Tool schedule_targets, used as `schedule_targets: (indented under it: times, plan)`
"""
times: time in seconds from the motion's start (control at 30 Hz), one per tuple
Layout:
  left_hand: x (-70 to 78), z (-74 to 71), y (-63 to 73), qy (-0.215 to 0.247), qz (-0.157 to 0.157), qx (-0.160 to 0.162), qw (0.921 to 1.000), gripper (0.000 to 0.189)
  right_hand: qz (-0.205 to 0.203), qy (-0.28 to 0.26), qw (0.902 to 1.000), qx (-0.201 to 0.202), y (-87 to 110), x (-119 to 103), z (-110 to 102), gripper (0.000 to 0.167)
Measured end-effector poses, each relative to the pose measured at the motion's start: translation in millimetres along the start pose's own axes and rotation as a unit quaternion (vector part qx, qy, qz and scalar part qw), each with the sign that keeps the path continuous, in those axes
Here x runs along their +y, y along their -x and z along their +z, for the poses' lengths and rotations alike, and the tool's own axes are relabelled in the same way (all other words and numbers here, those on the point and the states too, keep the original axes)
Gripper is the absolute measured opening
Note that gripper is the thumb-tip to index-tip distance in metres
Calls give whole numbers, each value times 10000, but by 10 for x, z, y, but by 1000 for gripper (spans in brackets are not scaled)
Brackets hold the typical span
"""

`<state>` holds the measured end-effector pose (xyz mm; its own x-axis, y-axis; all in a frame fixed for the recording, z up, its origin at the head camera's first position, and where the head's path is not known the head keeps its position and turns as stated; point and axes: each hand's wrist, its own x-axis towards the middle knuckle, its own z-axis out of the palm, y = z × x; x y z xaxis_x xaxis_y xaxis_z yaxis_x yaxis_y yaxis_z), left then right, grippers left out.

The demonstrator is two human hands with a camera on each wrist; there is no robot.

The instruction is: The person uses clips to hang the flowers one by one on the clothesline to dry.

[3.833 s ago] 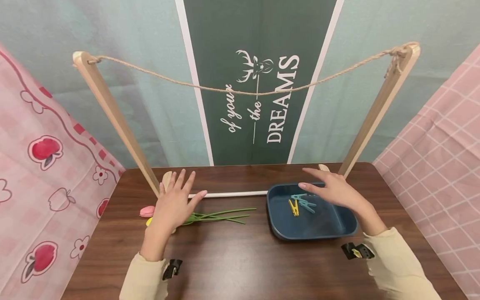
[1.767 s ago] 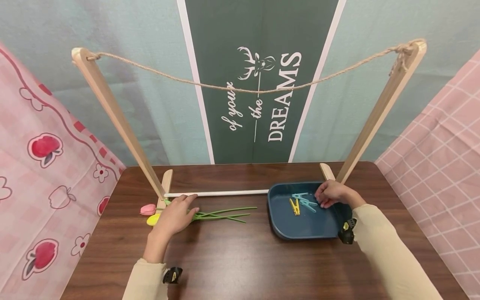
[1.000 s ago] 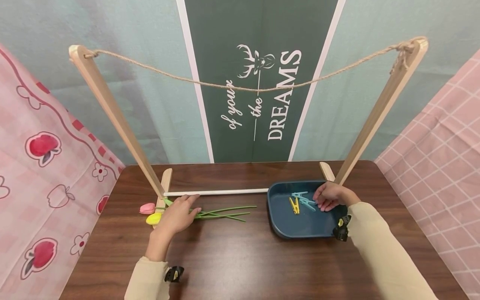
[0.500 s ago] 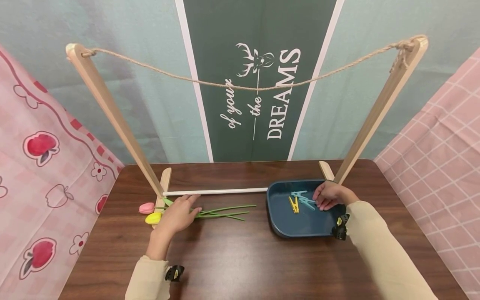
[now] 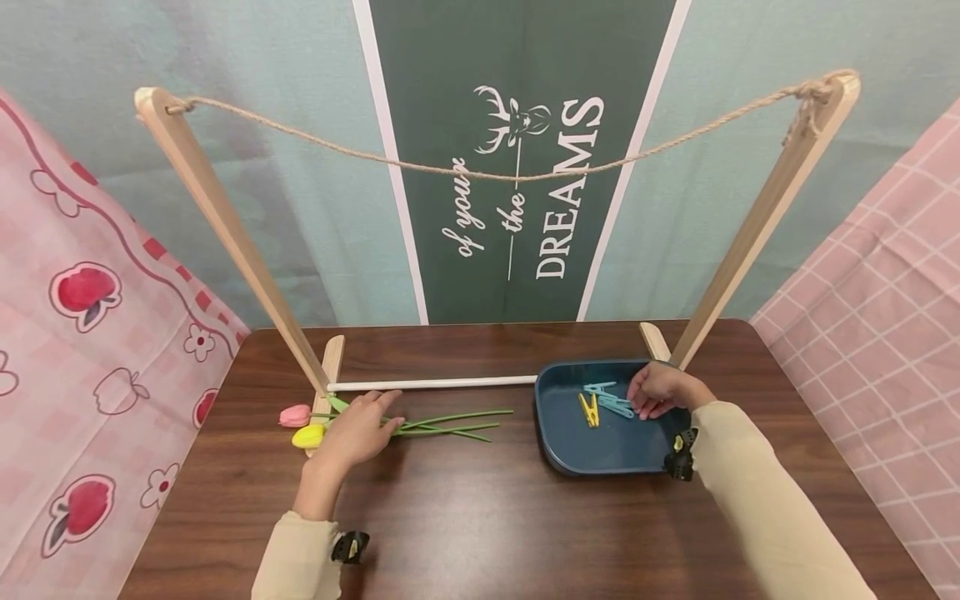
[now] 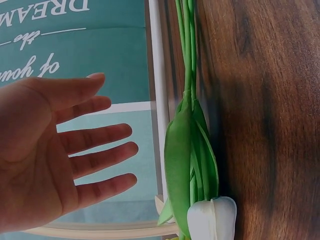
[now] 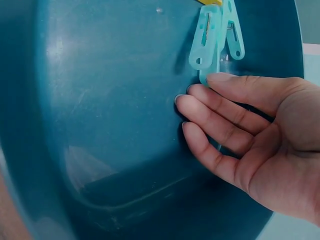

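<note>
My left hand [image 5: 358,432] is over the tulips, fingers extended and spread in the left wrist view, with nothing held. Beside it lie a pink tulip [image 5: 295,416], a yellow tulip [image 5: 307,437] and a white tulip [image 6: 212,220], the last hidden in the head view. Their green stems [image 5: 457,417] point right. Inside the dark blue basin [image 5: 592,462], my right hand [image 7: 250,130] has curled fingers, and its thumb and fingertips pinch the end of a light blue clothespin [image 7: 206,37]. Another light blue clothespin [image 5: 598,388] and a yellow clothespin [image 5: 588,410] lie against it.
Two wooden posts [image 5: 225,225] [image 5: 765,217] stand left and right on wooden feet. A sagging twine rope [image 5: 517,178] joins their tops. A white rod [image 5: 450,383] runs low between them, behind the stems. Printed cloths surround the brown table [image 5: 480,517].
Both hands came down from raised, spread poses: the left over the tulips, the right into the basin at the clothespins. During the last second they have hardly moved; the light blue clothespin has shifted slightly.
</note>
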<state>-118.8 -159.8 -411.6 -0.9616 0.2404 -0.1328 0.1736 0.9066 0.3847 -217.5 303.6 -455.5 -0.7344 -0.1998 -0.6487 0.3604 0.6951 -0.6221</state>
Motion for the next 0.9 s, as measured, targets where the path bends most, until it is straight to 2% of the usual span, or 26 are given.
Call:
schedule_targets:
  times: [0.57,0.9]
  plan:
    - [9,30,-18,-54,78,39,9999,43,-273,340,9989,-149,104,-103,-124,8]
    - [-3,55,-25,-27,109,71,9999,43,-455,250,9983,-250,176,-95,-171,4]
